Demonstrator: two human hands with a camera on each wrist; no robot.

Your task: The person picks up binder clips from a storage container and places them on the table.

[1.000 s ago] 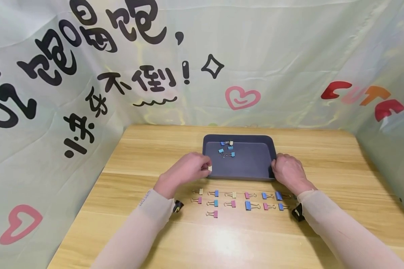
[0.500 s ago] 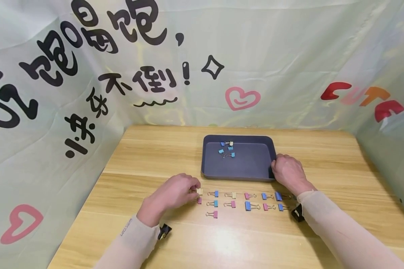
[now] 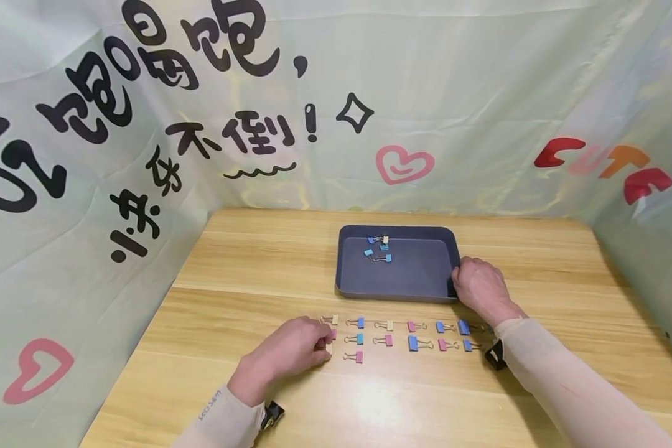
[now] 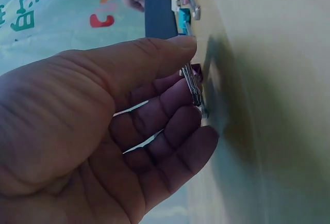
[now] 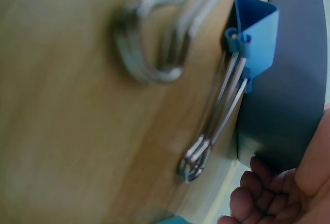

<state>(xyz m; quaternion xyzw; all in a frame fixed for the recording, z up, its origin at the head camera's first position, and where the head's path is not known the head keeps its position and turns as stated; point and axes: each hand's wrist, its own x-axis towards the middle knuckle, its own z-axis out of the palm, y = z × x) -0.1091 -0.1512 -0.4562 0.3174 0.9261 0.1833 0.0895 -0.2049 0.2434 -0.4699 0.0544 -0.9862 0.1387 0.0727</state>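
In the head view my left hand (image 3: 291, 348) pinches a pale yellow binder clip (image 3: 329, 350) just over the table, left of the clip rows. The clip's wire handles (image 4: 192, 83) show between thumb and fingers in the left wrist view. A pink binder clip (image 3: 333, 334) is partly hidden behind those fingers. My right hand (image 3: 483, 285) rests at the right edge of the dark tray (image 3: 340, 267), its fingers at the rim. A large blue binder clip (image 5: 260, 41) lies near that hand in the right wrist view.
Several blue, teal and yellow binder clips (image 3: 388, 258) lie in the tray's left part. In front of it, rows of blue, yellow, pink and teal binder clips (image 3: 389, 340) lie on the wooden table (image 3: 403, 398). A printed cloth (image 3: 470, 93) hangs behind and at the sides.
My left hand has moved from the tray's left edge, toward me past the yellow clip, to left of the rows, with the pale yellow binder clip in its fingers. My right hand stays put.
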